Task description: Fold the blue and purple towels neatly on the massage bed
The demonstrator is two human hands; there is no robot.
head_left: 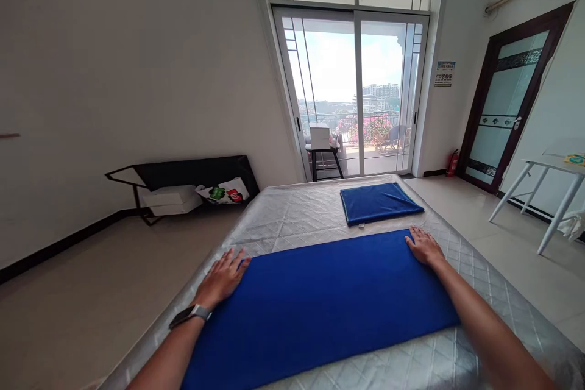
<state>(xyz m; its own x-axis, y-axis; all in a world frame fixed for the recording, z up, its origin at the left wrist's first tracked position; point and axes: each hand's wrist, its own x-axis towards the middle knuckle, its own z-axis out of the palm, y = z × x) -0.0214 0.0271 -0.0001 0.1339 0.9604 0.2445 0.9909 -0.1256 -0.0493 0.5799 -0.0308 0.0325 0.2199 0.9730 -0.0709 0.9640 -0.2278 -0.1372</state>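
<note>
Lying flat and smooth across a silver quilted mattress [283, 216], a deep-blue cloth [324, 308] fills the view's six o'clock, a plain, matte rectangle with straight edges. The person's left hand [223, 277], a dark watch [186, 315] at its wrist, rests palm down on the cloth's ten o'clock corner, fingers a little apart and aimed toward one o'clock. At the two o'clock corner, the right hand [425, 247] lies palm down, fingers slightly apart, tips toward ten or eleven. Both forearms reach in extended, from seven and five o'clock. The cloth's long axis runs crosswise, from just below nine o'clock to just above three. Beyond it, at one o'clock, sits a folded blue fabric [381, 203].
</note>
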